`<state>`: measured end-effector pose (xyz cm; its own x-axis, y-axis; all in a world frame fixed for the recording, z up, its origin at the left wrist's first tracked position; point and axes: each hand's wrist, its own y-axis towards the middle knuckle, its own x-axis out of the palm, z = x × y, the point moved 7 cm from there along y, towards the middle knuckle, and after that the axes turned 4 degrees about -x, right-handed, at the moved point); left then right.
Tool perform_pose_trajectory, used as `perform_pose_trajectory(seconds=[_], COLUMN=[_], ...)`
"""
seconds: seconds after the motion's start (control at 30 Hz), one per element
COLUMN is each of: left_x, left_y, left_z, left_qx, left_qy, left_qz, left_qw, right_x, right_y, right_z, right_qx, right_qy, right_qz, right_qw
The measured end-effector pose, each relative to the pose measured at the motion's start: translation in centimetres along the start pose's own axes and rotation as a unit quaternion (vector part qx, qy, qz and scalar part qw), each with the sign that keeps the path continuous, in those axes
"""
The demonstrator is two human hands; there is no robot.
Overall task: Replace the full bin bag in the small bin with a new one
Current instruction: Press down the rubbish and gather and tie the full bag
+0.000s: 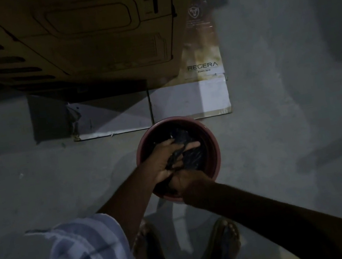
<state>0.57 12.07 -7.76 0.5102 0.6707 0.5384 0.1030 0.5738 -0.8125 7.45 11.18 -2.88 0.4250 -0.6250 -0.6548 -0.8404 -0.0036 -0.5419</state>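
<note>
A small round red bin (212, 142) stands on the grey floor, seen from above in dim light. A black bin bag (192, 155) lies inside it, its top bunched together. My left hand (162, 162) reaches into the bin from the left and grips the gathered black plastic. My right hand (184, 180) comes in from the lower right at the near rim and also holds the bunched bag. The lower part of the bag and the bin's bottom are hidden by my hands and by darkness.
A large cardboard box (82, 38) stands just beyond the bin, on flattened cardboard (192, 101) printed "REGERA". My two sandalled feet (223, 247) are on the floor just behind the bin. Bare grey concrete floor (279, 133) spreads to the left and right.
</note>
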Motion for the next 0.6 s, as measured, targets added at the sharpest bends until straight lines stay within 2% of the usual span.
perform_pose_trajectory(seconds=[0.07,0.1,0.2,0.37,0.43,0.5,0.6], left_x=[-0.4,-0.9,-3.0,-3.7,-3.6,-3.1,-2.6], left_y=[-0.4,-0.6,-1.1,-1.9,-2.2,-2.4,-2.0], left_z=[-0.3,-0.4,-0.8,-1.5,-1.5,-1.5,-1.0], left_qx=[-0.038,-0.046,-0.042,-0.037,-0.019,0.000,0.025], left_qy=[0.043,0.076,0.194,0.246,0.276,0.316,0.369], left_qz=[-0.020,-0.009,0.052,0.059,0.069,0.073,0.101], left_qw=[0.998,0.996,0.979,0.967,0.959,0.946,0.924], right_x=[-1.9,-2.8,-6.0,-9.1,-9.9,-9.9,-9.8], right_y=[-0.3,-0.4,-1.0,-0.2,0.4,0.9,1.3], right_z=[0.9,1.6,4.0,7.1,7.5,7.3,7.2], right_qx=[-0.007,0.000,0.032,0.077,0.084,0.087,0.115], right_qy=[0.028,0.055,0.120,0.083,0.069,0.095,0.236], right_qz=[0.016,0.017,0.087,0.099,0.088,0.038,0.002], right_qw=[0.999,0.998,0.988,0.989,0.990,0.991,0.965])
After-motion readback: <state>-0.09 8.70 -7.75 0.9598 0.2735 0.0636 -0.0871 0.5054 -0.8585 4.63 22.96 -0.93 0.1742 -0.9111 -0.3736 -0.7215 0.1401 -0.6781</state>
